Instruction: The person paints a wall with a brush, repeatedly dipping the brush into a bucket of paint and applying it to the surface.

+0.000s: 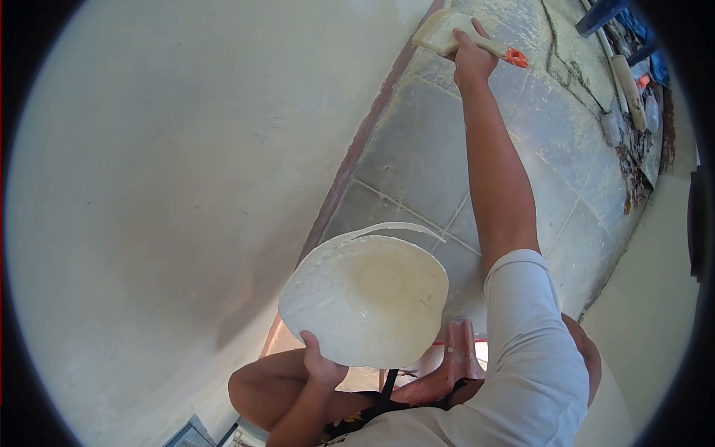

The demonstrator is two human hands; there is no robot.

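Note:
My right hand (pixel 474 58) is stretched far forward, its fingers wrapped around a wide flat paintbrush (pixel 438 32). Pale paint coats the brush, and the end of its handle is orange-red with a hole in it. The brush head lies close to the foot of the wall. Near my lap, my left hand (pixel 323 363) grips the near rim of a whitish basin (pixel 339 294), thumb over the edge. Cream-coloured residue covers the inside of the basin, and a thin strip of its rim curves away at the far side.
A pale wall (pixel 164 149) rises on the left above a reddish-brown skirting (pixel 365 130). Grey floor tiles (pixel 417 141) run ahead, splashed with pale spots. A reddish plastic stool (pixel 456 354) stands beneath me. Blue legs (pixel 599 15) and scattered debris (pixel 633 167) lie along the right.

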